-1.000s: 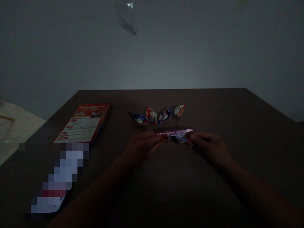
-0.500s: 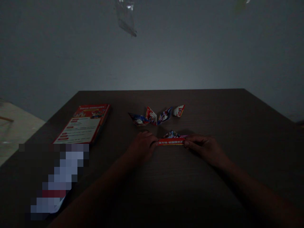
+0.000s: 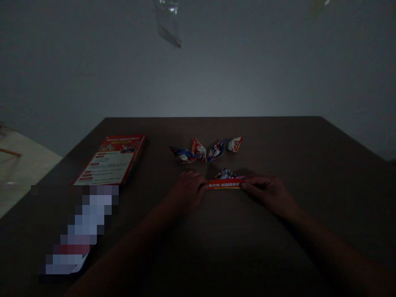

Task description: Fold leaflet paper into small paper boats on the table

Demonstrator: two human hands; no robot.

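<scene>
A partly folded sheet of printed paper (image 3: 225, 184) lies low over the table between my hands, with a red strip of white lettering facing me and a darker printed peak behind it. My left hand (image 3: 189, 189) pinches its left end. At the right end, my right hand (image 3: 269, 192) grips the paper between thumb and fingers. Just beyond stand several folded paper boats: a blue one (image 3: 183, 155), a red and white one (image 3: 199, 149), another blue one (image 3: 216, 150) and a white and red one (image 3: 235, 144).
A stack of red and white printed leaflets (image 3: 108, 165) lies on the left of the dark table (image 3: 278, 140). Nearer me is a pale blurred-out object (image 3: 89, 222). A clear plastic bag (image 3: 168, 22) hangs on the wall behind.
Both hands keep hold of the folded paper in nearly the same place. The whole view has shifted slightly; the paper boats and leaflets stay where they were on the table.
</scene>
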